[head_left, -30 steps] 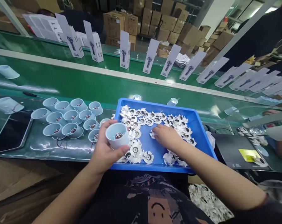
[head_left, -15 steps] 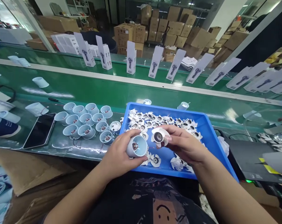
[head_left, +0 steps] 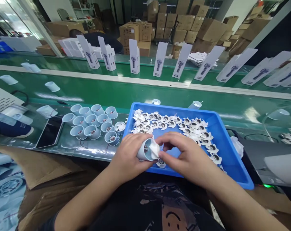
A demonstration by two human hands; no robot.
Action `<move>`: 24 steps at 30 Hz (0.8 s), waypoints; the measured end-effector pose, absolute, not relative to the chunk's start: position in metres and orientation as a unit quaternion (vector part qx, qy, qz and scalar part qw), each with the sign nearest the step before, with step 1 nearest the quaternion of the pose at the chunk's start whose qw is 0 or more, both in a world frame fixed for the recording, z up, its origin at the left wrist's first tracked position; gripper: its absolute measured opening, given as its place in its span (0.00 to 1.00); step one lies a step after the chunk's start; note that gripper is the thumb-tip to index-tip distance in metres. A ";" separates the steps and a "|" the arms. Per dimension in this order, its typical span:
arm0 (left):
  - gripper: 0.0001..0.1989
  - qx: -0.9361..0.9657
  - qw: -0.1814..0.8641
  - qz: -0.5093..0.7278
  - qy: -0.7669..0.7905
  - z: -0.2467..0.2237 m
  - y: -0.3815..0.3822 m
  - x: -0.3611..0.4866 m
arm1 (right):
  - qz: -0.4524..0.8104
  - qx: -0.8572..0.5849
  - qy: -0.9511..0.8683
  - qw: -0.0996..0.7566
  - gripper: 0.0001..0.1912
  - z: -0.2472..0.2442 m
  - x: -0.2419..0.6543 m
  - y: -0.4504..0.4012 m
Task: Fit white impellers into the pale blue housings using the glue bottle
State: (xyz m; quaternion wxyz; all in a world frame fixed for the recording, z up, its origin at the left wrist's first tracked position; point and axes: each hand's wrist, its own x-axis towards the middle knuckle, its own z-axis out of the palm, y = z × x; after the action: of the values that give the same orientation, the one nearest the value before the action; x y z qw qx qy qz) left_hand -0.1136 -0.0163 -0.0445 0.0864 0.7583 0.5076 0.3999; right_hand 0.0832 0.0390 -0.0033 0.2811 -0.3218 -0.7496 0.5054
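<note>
My left hand (head_left: 129, 152) is wrapped round a light blue cup-shaped fan housing (head_left: 142, 153), its open mouth tilted toward the right. A small motor part shows inside it. Between the fingertips of my right hand (head_left: 181, 150) is a white fan blade (head_left: 155, 149), held at the mouth of the housing and partly over it. Both hands are above the near left part of a blue tray (head_left: 232, 160), where several more white fan blades (head_left: 163, 125) with dark hubs lie. Left of the tray stand several light blue housings (head_left: 92, 132), open side up with parts inside.
A phone (head_left: 49, 132) and a dark blue shoe (head_left: 12, 125) lie to the left. Beyond the tray runs a green conveyor (head_left: 99, 85) with upright white boxes (head_left: 135, 59) along its far side. An open carton (head_left: 39, 173) of blue parts is at lower left.
My right hand has brought the fan blade left and turned it to the mouth of the housing. My left hand has shifted slightly right with the housing. The view has turned a little.
</note>
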 end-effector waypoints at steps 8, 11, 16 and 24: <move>0.22 0.772 0.026 0.418 0.478 -0.047 -0.017 -0.094 | 0.215 -0.293 -0.878 0.311 0.08 -0.023 0.072 0.038; 0.26 0.782 0.048 0.340 0.521 -0.032 0.007 -0.109 | 0.213 -0.277 -0.853 0.388 0.12 -0.032 0.096 0.041; 0.27 0.648 0.079 0.217 0.726 0.001 0.103 -0.177 | 0.114 -0.388 -0.801 0.442 0.10 -0.040 0.156 0.028; 0.19 0.559 0.106 0.102 0.816 -0.018 0.194 -0.235 | 0.111 -0.418 -0.780 0.453 0.10 -0.046 0.180 -0.015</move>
State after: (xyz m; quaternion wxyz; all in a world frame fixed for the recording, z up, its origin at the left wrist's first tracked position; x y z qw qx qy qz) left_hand -0.2353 0.1941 -0.0184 0.1055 0.5590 0.8161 0.1022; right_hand 0.1797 -0.0150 -0.0458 0.4529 -0.4176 -0.7798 0.1114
